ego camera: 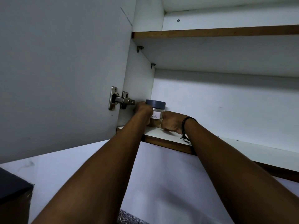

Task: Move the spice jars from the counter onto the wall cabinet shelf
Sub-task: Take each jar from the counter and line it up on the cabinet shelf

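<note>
On the shelf [163, 136], both hands [144, 110] [171, 121] clasp the grey-lidded, labelled spice jar [156, 110].

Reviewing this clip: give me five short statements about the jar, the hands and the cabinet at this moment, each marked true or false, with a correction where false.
1. The spice jar stands on the lower shelf near the cabinet's left wall. True.
2. The jar's lid is red. False: it is dark grey-blue.
3. The left hand is at the jar's left side, and the right hand is at its right side. True.
4. The wristband is on the left wrist. False: it is on the right wrist.
5. The cabinet door is shut. False: it stands open, with its hinge exposed.
</note>
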